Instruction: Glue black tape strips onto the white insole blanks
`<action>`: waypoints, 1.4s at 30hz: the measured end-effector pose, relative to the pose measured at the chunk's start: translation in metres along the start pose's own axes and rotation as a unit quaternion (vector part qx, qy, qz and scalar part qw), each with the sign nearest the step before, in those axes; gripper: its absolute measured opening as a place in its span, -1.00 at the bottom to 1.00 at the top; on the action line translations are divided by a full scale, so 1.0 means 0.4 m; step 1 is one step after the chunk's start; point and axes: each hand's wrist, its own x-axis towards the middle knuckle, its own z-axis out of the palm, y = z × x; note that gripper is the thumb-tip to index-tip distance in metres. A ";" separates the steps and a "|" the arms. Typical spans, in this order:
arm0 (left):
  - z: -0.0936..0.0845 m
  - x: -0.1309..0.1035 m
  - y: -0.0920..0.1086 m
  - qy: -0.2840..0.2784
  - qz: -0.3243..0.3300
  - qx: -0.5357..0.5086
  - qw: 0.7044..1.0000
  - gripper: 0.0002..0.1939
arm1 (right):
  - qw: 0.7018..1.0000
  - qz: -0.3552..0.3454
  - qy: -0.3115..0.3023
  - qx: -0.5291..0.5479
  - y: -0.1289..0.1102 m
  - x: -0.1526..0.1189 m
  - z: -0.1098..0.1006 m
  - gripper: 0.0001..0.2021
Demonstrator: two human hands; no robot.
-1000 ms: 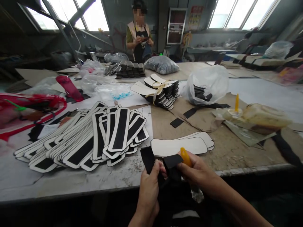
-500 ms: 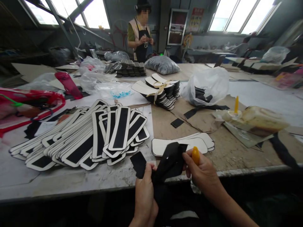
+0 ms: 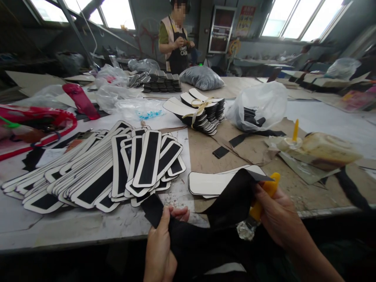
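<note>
My left hand [image 3: 161, 243] is closed on one end of a black fabric strip [image 3: 229, 199], with a short flap sticking out past the thumb. The strip runs in a loose curve to my right hand [image 3: 279, 217], which pinches its other end. That same hand also grips a yellow-handled brush [image 3: 260, 203], pointing down, its tip caked with pale, crusty stuff. Just behind the strip lie a few white curved pieces [image 3: 208, 183], partly covered by it. Left of my hands spreads a fanned pile of white-bordered pieces with black centres [image 3: 148, 158].
Tied bundles of white pieces [image 3: 195, 111] stand mid-table beside a plastic bag [image 3: 258, 105] holding black pieces. At the right sits a stained glue container [image 3: 329, 149] with a yellow handle upright in it. A red bag [image 3: 63, 125] lies left. Across the table stands another person [image 3: 174, 43].
My hands have moved apart, drawing the black strip out longer between them. My right hand went right with the brush, now more visible; my left hand shifted left.
</note>
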 end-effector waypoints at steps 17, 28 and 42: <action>0.073 -0.079 0.046 -0.359 -0.073 0.187 0.911 -0.55 | 0.945 0.070 -0.298 -0.111 0.003 -0.041 0.110 -0.72; 0.014 -0.038 0.057 -0.271 -0.077 0.204 0.937 -0.71 | 0.934 -0.038 -0.147 -0.324 0.009 -0.005 -0.014 -0.72; 0.085 0.085 0.028 -0.133 -0.030 0.142 0.980 -0.60 | 0.878 -0.056 -0.211 -0.425 -0.004 0.085 0.028 -0.72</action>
